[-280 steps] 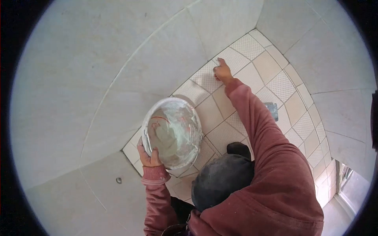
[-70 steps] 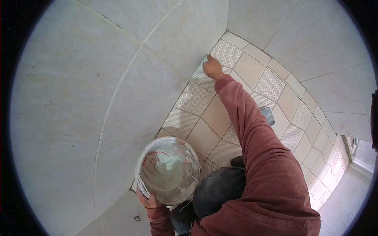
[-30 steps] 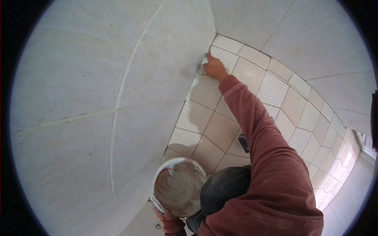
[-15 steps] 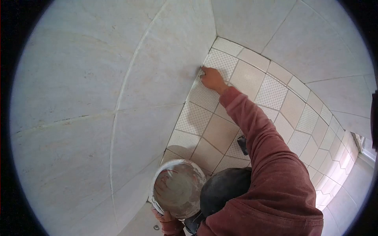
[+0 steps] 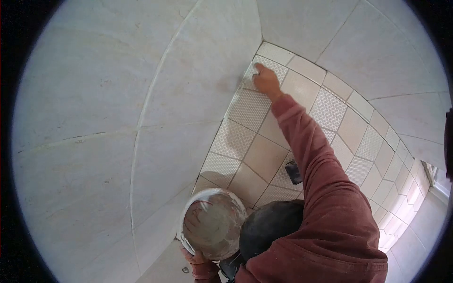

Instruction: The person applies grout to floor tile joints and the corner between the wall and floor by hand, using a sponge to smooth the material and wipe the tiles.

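My right hand [image 5: 266,82] reaches over the patterned floor tiles [image 5: 250,109], close to the edge where they meet the left wall. Its index finger points out and the other fingers are curled; whether anything small is held in them is hidden. At the bottom, my left hand [image 5: 195,257] grips the rim of a round bucket [image 5: 213,226]. Wet greyish material lies inside the bucket, with reddish streaks near its top.
Large light tiles cover the left wall [image 5: 89,179] and the far wall [image 5: 302,28]. A small dark object [image 5: 293,172] lies on the floor beside my right forearm. My dark-clad knee [image 5: 269,226] is right of the bucket. A pale frame [image 5: 440,186] shows at far right.
My right hand has moved up and slightly right, away from the wall joint and nearer the corner. More of the small dark object shows. My left hand remains on the bucket.
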A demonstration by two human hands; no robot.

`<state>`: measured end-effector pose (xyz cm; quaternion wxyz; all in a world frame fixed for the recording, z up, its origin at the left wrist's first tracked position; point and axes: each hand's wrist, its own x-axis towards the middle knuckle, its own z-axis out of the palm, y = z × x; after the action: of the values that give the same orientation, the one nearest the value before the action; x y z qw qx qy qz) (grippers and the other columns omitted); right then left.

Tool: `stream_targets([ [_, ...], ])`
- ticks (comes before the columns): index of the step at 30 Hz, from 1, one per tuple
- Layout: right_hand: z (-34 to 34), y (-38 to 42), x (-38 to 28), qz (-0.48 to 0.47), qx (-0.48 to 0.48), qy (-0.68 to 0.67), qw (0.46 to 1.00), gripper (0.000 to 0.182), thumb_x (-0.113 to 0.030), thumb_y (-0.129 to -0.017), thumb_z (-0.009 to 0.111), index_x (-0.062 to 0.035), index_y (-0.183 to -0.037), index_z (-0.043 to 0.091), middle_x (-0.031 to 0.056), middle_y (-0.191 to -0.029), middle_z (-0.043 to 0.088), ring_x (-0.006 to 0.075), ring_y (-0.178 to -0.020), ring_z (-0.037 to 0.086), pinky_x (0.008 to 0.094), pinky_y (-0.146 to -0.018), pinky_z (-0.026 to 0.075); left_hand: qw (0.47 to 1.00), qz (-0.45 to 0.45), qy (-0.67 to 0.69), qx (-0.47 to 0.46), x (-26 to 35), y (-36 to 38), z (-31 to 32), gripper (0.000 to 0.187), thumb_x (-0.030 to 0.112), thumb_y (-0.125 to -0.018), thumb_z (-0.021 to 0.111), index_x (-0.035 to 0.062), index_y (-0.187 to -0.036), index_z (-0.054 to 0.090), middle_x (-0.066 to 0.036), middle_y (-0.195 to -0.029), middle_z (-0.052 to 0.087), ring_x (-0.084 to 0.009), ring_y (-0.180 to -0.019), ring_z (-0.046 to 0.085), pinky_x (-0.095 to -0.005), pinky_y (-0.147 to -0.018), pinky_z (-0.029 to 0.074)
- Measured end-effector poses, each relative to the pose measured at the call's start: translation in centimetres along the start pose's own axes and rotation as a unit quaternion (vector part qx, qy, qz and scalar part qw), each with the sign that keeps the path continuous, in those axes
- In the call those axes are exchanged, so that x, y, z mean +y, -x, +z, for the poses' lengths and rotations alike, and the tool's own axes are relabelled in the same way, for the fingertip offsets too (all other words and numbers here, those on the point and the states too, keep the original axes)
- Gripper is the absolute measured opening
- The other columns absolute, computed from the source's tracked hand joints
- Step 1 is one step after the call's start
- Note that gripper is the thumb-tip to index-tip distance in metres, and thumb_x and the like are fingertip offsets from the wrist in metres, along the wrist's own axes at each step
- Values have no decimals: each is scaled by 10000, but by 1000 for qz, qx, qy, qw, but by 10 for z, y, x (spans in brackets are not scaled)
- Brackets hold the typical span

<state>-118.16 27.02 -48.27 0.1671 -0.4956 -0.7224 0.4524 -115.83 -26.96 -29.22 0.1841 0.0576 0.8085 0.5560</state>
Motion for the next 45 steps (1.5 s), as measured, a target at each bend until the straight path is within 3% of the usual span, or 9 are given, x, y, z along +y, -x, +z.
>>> stream_targets([
  [15, 32, 67, -19, -22, -181, 145, 972, 398, -168, -721, 466, -153, -1107, 566, 133, -1012, 585, 306, -964, 542, 382, -846, 426, 1000, -6, -9, -5, 5, 3, 4, 659, 350, -710, 640, 21, -1205, 354, -99, -1154, 462, -215, -1037, 456, -366, -869, 375],
  [18, 56, 86, -6, -85, -237, 109, 962, 380, -194, -744, 460, -134, -1105, 564, 149, -983, 591, 296, -949, 549, 376, -831, 435, 1000, -4, -5, 16, 6, 2, 8, 657, 319, -714, 642, 20, -1219, 346, -100, -1159, 463, -218, -1040, 457, -366, -871, 377],
  [20, 57, 91, -2, -28, -274, -105, 956, 341, -208, -762, 458, -79, -1052, 582, 178, -949, 591, 309, -924, 554, 387, -814, 433, 1000, -1, -5, 17, -9, 4, -4, 660, 313, -714, 645, 21, -1223, 344, -101, -1162, 462, -219, -1042, 457, -366, -873, 378],
  [26, 29, -8, 37, -29, 60, -133, 989, 378, -123, -743, 459, 12, -1096, 478, 234, -911, 575, 370, -811, 564, 411, -748, 432, 1000, -1, -30, 6, 10, 1, 5, 678, 327, -701, 658, 21, -1220, 346, -101, -1153, 468, -217, -1036, 462, -370, -868, 384],
  [30, 10, -36, 14, 147, -2, -281, 948, 461, -130, -722, 440, 0, -1165, 442, 223, -975, 568, 374, -869, 555, 404, -777, 433, 1000, 0, 3, 19, -20, 3, -18, 675, 340, -692, 664, 22, -1202, 358, -96, -1137, 473, -217, -1020, 468, -371, -854, 390],
  [32, 19, -43, 21, -64, 63, -21, 996, 522, -172, -712, 432, -11, -1208, 415, 221, -1049, 545, 356, -953, 533, 390, -838, 415, 1000, -7, 17, 14, -14, 4, -13, 662, 331, -696, 662, 22, -1198, 361, -96, -1138, 473, -217, -1019, 467, -369, -853, 389],
  [35, 21, -38, 11, -30, -79, 125, 989, 516, -204, -709, 420, -14, -1189, 447, 226, -1090, 522, 338, -1021, 502, 377, -900, 378, 999, -41, 9, 16, 5, 5, -1, 628, 301, -708, 654, 28, -1193, 364, -93, -1138, 473, -213, -1017, 465, -364, -854, 385],
  [42, 10, -40, 22, -35, 73, -24, 996, 434, -182, -692, 432, -4, -1070, 548, 222, -1065, 537, 356, -991, 511, 364, -899, 379, 992, -111, 13, 56, 43, 3, 33, 550, 217, -735, 622, 52, -1195, 370, -71, -1154, 463, -195, -1024, 456, -358, -863, 376],
  [45, 15, -42, 16, -44, 37, 43, 997, 417, -163, -697, 433, 0, -1061, 552, 223, -1044, 549, 354, -998, 509, 363, -894, 382, 998, -63, 10, 29, 14, 4, 7, 546, 217, -741, 616, 56, -1200, 366, -75, -1154, 462, -197, -1029, 453, -355, -866, 373],
])
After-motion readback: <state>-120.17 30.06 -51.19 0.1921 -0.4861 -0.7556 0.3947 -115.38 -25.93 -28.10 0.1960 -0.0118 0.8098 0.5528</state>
